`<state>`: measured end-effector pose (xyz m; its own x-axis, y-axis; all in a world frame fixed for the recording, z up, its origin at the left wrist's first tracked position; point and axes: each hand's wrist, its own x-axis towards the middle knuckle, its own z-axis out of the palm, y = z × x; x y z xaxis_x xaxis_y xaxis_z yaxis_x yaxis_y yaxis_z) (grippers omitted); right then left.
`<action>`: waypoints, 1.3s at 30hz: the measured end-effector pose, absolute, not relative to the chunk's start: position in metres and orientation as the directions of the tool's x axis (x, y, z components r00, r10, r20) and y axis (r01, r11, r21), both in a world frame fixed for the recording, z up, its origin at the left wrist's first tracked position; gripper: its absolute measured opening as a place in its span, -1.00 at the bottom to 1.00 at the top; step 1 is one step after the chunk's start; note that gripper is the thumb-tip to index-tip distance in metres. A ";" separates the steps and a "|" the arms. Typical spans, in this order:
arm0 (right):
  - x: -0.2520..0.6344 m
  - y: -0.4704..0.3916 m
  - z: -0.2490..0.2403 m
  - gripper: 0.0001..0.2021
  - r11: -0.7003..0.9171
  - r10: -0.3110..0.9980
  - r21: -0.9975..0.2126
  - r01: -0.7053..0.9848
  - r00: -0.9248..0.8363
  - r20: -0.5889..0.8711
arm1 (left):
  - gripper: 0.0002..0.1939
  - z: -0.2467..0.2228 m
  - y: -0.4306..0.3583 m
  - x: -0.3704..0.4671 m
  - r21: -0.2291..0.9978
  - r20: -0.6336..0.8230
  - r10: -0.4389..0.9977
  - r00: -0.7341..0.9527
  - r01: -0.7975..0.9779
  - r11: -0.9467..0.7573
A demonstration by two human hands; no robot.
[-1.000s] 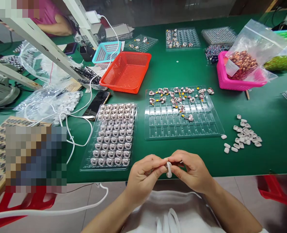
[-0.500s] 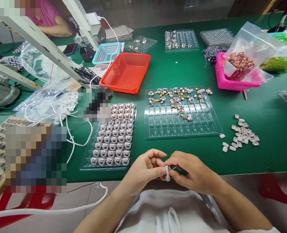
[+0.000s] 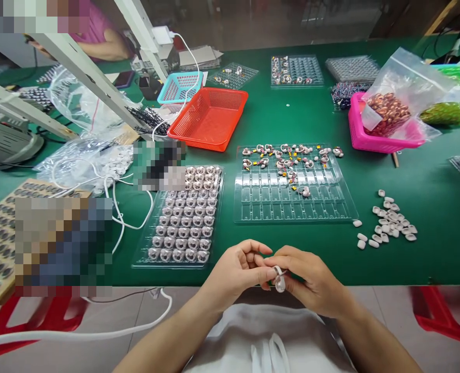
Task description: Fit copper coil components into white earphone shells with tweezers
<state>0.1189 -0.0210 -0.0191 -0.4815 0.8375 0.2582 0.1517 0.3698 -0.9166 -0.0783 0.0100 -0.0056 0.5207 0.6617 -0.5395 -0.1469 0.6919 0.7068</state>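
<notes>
My left hand [image 3: 241, 269] is closed, its thumb and fingers pinching a small white curved earbud part [image 3: 279, 284] just past the table's front edge. My right hand [image 3: 307, 277] is closed beside it, fingertips around a thin dark metal tool [image 3: 285, 272] that touches the part; most of the tool is hidden. Ahead of both hands lies a clear tray [image 3: 292, 210], its back rows holding similar white parts with yellow tags. A pile of small white rounded caps [image 3: 393, 220] sits to the right.
Left of my hands is a tray of rounded beige parts [image 3: 179, 228]. Behind stand a red basket [image 3: 209, 127], a blue basket [image 3: 168, 85] and a pink basket [image 3: 385, 145] with bagged copper-coloured pieces. White cables [image 3: 117, 223] run along the left; another person [image 3: 101, 39] sits far left.
The earbud part has shifted slightly right in the view and turned, its rounded end now facing me more. Both hands keep their grip; the whole view has shifted a little.
</notes>
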 end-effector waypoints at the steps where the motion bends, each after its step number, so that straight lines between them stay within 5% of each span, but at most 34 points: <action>1: 0.119 -0.022 -0.020 -0.65 0.354 0.852 -0.925 0.140 -0.457 0.256 | -0.55 -0.006 0.009 -0.078 0.717 -0.543 0.669 0.508 -0.136 0.684; 4: 0.118 -0.027 -0.026 -0.75 0.214 0.924 -0.976 0.046 -0.334 0.187 | -0.51 -0.007 0.006 -0.077 0.800 -0.474 0.761 0.444 -0.143 0.582; 10: 0.101 -0.036 -0.049 -0.67 -0.153 0.971 -0.892 -0.425 -0.231 -0.057 | -0.21 -0.016 -0.007 -0.064 0.999 -0.015 0.913 0.408 -0.020 0.026; 21: 0.074 -0.036 -0.046 -0.67 -0.125 0.990 -0.782 -0.610 -0.023 -0.140 | -0.37 -0.022 -0.020 -0.046 0.964 0.228 0.906 0.358 0.045 -0.260; 28: 0.067 -0.039 -0.045 -0.62 -0.138 0.987 -0.806 -0.576 -0.014 -0.159 | -0.41 -0.024 -0.026 -0.048 0.952 0.298 0.900 0.318 -0.029 -0.305; 39: 0.061 -0.032 -0.044 -0.67 -0.168 0.984 -0.835 -0.524 -0.039 -0.174 | -0.45 -0.021 -0.024 -0.058 0.986 0.168 0.940 0.296 -0.051 -0.160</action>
